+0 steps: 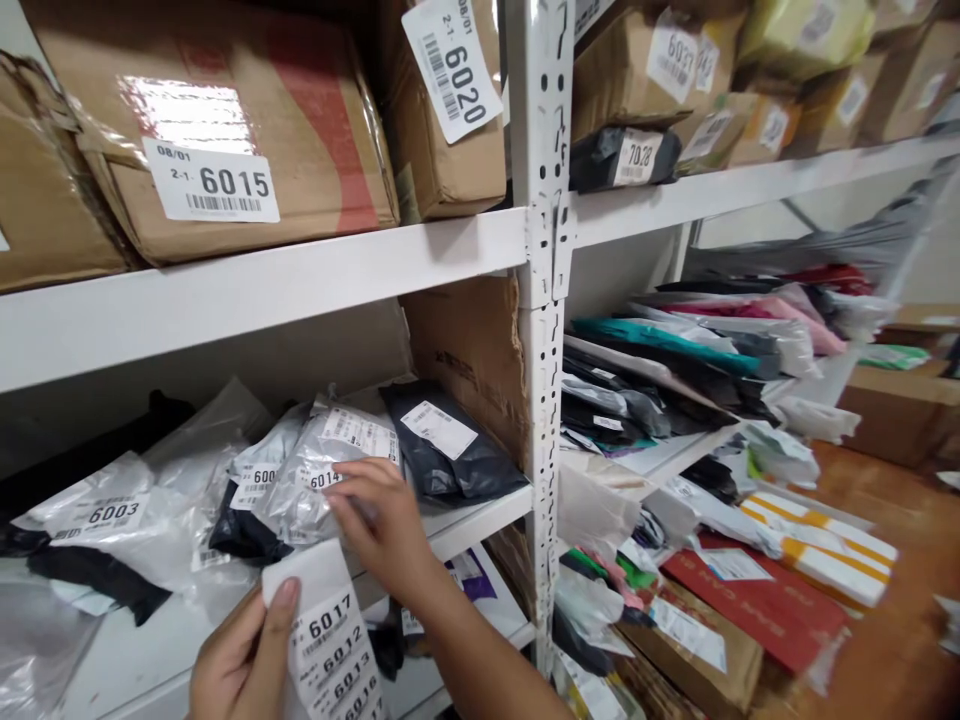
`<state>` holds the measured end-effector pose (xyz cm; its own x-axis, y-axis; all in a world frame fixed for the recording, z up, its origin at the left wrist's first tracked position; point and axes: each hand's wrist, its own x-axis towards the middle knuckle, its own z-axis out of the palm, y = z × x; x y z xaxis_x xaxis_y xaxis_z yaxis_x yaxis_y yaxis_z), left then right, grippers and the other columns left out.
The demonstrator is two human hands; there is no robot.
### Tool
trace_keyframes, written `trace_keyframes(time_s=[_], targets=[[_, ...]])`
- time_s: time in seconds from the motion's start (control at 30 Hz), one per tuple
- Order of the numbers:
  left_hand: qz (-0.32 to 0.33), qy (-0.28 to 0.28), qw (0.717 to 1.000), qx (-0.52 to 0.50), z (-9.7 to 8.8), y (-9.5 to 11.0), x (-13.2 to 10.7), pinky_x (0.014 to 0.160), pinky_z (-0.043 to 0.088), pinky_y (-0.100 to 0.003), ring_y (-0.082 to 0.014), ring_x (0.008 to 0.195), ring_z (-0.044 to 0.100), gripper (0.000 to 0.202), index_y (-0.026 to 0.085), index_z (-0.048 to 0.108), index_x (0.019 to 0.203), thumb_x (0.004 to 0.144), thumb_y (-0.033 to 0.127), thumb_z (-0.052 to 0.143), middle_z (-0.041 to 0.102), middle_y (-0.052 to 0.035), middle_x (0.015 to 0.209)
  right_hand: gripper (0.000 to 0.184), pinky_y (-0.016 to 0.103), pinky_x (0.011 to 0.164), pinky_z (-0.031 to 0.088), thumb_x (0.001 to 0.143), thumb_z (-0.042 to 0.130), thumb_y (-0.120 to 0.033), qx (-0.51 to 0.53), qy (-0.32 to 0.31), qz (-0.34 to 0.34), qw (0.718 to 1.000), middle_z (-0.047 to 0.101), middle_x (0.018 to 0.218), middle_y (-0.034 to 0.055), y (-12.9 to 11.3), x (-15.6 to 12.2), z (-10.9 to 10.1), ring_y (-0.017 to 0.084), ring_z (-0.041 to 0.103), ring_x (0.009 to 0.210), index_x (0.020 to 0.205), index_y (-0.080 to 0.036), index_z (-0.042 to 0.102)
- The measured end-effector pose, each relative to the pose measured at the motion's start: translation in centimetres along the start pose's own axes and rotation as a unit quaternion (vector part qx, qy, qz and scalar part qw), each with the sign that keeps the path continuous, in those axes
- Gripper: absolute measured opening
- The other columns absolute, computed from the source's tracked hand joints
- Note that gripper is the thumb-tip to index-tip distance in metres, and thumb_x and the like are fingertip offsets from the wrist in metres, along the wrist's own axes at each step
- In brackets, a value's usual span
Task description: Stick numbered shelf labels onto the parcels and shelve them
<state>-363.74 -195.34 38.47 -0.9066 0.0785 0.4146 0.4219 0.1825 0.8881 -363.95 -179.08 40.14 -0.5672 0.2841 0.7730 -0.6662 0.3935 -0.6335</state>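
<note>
My left hand (pixel 247 650) grips a strip of white number labels (pixel 330 630) between thumb and fingers. The printed numbers 6017, 6012, 6013 and 6016 show on it. With outstretched fingers, my right hand (pixel 382 520) touches the right edge of a label reading 6014 (pixel 324 478). That label lies on a clear plastic parcel bag (pixel 289 490), which also carries a larger printed shipping label (pixel 360 432). Beside it on the right lies a dark parcel bag (pixel 457 450). To the left are a bag with a partly covered label (pixel 255 485) and a bag marked 6003 (pixel 112 510).
Boxes marked 6015 (pixel 217 190) and 6020 (pixel 450 80) stand on the shelf above. A white perforated post (pixel 544 350) divides the racks. Stacked parcel bags (pixel 675 350) fill the right rack, with a red parcel (pixel 757 600) lower down.
</note>
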Motion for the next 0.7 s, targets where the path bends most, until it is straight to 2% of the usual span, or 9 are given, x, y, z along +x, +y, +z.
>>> trace_keyframes(time_s=[0.03, 0.1, 0.17, 0.23, 0.27, 0.47, 0.6, 0.7], targets=[[-0.011, -0.026, 0.999, -0.014, 0.1, -0.2, 0.5, 0.067, 0.051, -0.021, -0.0215, 0.076, 0.062, 0.040, 0.018, 0.076, 0.084, 0.075, 0.056, 0.068, 0.070, -0.0038, 0.074, 0.024, 0.037, 0.090, 0.048, 0.095, 0.051, -0.035, 0.094, 0.018, 0.043, 0.995, 0.070, 0.109, 0.0069, -0.2, -0.7, -0.6, 0.021, 0.061, 0.106, 0.098, -0.022, 0.071], [-0.016, -0.082, 0.996, -0.041, 0.6, -0.6, 1.5, 0.070, 0.051, -0.022, -0.0200, 0.074, 0.062, 0.040, 0.017, 0.075, 0.083, 0.076, 0.056, 0.068, 0.071, -0.0044, 0.078, 0.031, 0.030, 0.071, 0.052, 0.093, 0.052, -0.045, 0.245, 0.004, 0.131, 0.961, 0.072, 0.099, 0.0072, -0.6, -1.8, -1.6, 0.019, 0.066, 0.090, 0.100, -0.021, 0.072], [-0.023, -0.122, 0.990, -0.063, 1.4, -0.9, 2.1, 0.072, 0.050, -0.023, -0.0184, 0.073, 0.061, 0.040, 0.017, 0.074, 0.079, 0.077, 0.056, 0.067, 0.070, -0.0042, 0.078, 0.029, 0.024, 0.056, 0.049, 0.084, 0.065, -0.047, 0.302, -0.022, 0.189, 0.934, 0.072, 0.079, 0.0038, -0.6, -2.5, -2.3, 0.015, 0.063, 0.067, 0.093, -0.021, 0.074], [-0.045, -0.144, 0.985, -0.082, 2.3, -1.1, 2.4, 0.068, 0.049, -0.023, -0.0169, 0.067, 0.059, 0.043, 0.016, 0.072, 0.073, 0.079, 0.058, 0.064, 0.067, -0.0032, 0.069, 0.024, 0.022, 0.052, 0.046, 0.076, 0.074, -0.043, 0.289, 0.000, 0.214, 0.933, 0.066, 0.063, -0.0004, -0.3, -2.8, -2.6, 0.010, 0.055, 0.053, 0.082, -0.020, 0.074], [-0.055, -0.149, 0.984, -0.086, 2.7, -1.1, 2.4, 0.065, 0.049, -0.024, -0.0166, 0.065, 0.058, 0.044, 0.016, 0.071, 0.071, 0.079, 0.059, 0.063, 0.065, -0.0027, 0.065, 0.024, 0.021, 0.050, 0.046, 0.076, 0.074, -0.043, 0.278, 0.016, 0.219, 0.935, 0.064, 0.061, -0.0009, 0.0, -2.9, -2.7, 0.009, 0.053, 0.052, 0.080, -0.020, 0.074], [-0.047, -0.136, 0.987, -0.068, 4.2, -0.6, 2.1, 0.059, 0.047, -0.025, -0.0173, 0.061, 0.056, 0.049, 0.015, 0.065, 0.061, 0.075, 0.063, 0.065, 0.061, -0.0024, 0.059, 0.023, 0.020, 0.049, 0.048, 0.078, 0.072, -0.041, 0.243, 0.020, 0.216, 0.945, 0.063, 0.068, 0.0005, 0.9, -3.4, -3.4, 0.010, 0.054, 0.058, 0.088, -0.020, 0.073], [-0.080, -0.128, 0.986, -0.074, 4.8, -0.5, 2.2, 0.052, 0.044, -0.026, -0.0166, 0.054, 0.053, 0.051, 0.015, 0.063, 0.058, 0.072, 0.064, 0.066, 0.055, -0.0007, 0.051, 0.030, 0.020, 0.051, 0.048, 0.075, 0.076, -0.036, 0.216, 0.036, 0.195, 0.956, 0.064, 0.088, 0.0023, 0.6, -3.8, -3.8, 0.013, 0.058, 0.071, 0.100, -0.023, 0.068], [-0.072, -0.126, 0.986, -0.084, 5.0, -0.3, 2.0, 0.057, 0.047, -0.025, -0.0180, 0.062, 0.059, 0.046, 0.015, 0.065, 0.066, 0.074, 0.061, 0.067, 0.060, -0.0018, 0.059, 0.028, 0.020, 0.051, 0.047, 0.072, 0.078, -0.035, 0.203, 0.037, 0.192, 0.959, 0.061, 0.080, 0.0008, 0.6, -4.2, -3.9, 0.013, 0.057, 0.071, 0.094, -0.022, 0.065]])
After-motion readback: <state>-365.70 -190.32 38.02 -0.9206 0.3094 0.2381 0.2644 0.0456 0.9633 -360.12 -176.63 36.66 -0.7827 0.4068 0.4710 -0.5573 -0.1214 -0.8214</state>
